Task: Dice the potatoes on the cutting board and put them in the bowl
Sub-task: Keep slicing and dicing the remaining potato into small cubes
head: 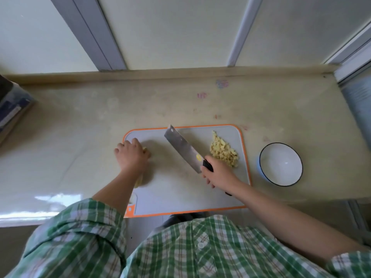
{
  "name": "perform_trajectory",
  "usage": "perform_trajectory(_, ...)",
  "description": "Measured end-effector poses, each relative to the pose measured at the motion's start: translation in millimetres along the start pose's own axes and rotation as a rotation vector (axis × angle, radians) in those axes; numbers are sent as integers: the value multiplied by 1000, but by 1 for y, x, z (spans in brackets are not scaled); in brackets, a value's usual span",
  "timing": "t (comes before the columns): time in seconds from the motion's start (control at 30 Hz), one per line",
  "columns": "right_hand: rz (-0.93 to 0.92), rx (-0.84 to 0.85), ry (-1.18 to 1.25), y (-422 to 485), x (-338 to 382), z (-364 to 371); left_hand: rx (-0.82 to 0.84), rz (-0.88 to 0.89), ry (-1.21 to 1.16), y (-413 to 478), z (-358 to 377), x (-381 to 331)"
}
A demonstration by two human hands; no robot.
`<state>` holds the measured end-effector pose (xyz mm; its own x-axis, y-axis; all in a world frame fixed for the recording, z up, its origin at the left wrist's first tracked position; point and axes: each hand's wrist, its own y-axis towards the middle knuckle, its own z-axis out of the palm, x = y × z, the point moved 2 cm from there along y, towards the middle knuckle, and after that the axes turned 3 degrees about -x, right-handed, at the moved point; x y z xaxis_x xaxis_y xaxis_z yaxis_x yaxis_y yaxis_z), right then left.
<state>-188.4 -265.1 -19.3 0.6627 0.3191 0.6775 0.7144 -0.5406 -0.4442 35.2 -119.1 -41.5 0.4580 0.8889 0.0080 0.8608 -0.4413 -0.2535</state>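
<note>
A stained beige countertop (pixel 80 121) meets cream wall panels (pixel 170 27) split by grey strips (pixel 88 31); daylight glints on its near left edge.

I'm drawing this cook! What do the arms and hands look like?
The left hand and right hand are bare, no gloves or rings showing. The left sleeve is green-and-white plaid, rolled up near the elbow; the right sleeve matches and ends higher up.

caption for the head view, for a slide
Mid-dicing: right hand grips a cleaver, left hand holds a potato on the board, dice piled at its right edge, bowl empty.
</note>
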Motion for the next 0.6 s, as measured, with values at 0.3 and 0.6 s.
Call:
perform_trajectory(0.3,-79,-250,-190,10,13,-12,178,273,-563,-19,-11,-74)
perform_trajectory(0.6,-168,-106,-359,-17,16,5,297,-108,-1056,-56,17,-81)
